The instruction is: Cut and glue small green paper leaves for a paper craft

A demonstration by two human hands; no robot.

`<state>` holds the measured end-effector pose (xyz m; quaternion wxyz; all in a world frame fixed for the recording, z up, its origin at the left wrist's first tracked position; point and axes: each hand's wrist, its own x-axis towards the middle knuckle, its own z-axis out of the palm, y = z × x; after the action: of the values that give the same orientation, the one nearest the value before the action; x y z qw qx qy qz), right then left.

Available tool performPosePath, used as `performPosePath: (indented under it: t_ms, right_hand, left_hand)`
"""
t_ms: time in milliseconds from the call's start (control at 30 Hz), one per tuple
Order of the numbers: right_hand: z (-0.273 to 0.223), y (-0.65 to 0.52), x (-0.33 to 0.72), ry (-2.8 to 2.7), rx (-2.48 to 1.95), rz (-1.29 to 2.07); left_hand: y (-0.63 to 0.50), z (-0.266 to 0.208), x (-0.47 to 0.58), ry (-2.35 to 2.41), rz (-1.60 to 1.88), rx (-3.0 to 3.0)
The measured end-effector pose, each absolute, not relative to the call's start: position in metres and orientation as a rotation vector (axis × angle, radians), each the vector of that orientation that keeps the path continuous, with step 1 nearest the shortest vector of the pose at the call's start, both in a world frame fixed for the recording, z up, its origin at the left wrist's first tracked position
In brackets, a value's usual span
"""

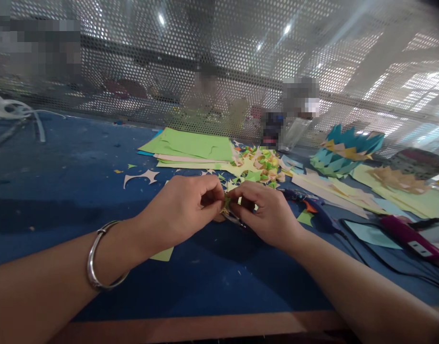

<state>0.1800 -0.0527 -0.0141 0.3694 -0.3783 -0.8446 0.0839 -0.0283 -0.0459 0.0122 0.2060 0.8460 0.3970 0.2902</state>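
Nearest us, a silver bracelet (92, 260) circled our left wrist, and the corner of a yellow-green paper (164, 254) showed on the blue table (205, 286) from beneath that forearm. Farther in, our left hand (185, 205) and right hand (269, 210) met above the tabletop, thumb and forefinger of each pinching a small greenish paper piece (227, 203) from opposite sides. As we judged it, work this fine called for light fingertip pressure, one hand steadying while the other shaped, forearms kept low so that the thin paper would not crease or tear.

Our fingers covered most of the piece, so we could not tell its form or whether it was folded. Just below it, a brownish thing and a pale, slender thing (233, 220) were too hidden to name.

Beyond the right hand lay a glue gun (321, 212); its nozzle would be worth keeping clear of our knuckles. Past our fingertips came cut scraps, a heap of small paper bits (267, 165) and a stack of green sheets (201, 143), with a zigzag-edged paper ring (348, 150) to the right. Behind the perforated screen (133, 76), shapes were blurred or pixelated beyond reading.
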Motion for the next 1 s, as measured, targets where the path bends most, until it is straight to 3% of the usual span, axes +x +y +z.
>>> performPosePath:
  t_ms: [1000]
  right_hand:
    - [-0.0139,-0.0551,0.1803,-2.251,-0.952,0.181]
  left_hand:
    - [-0.0458,0.0170,-0.0266,1.144,0.776,2.309]
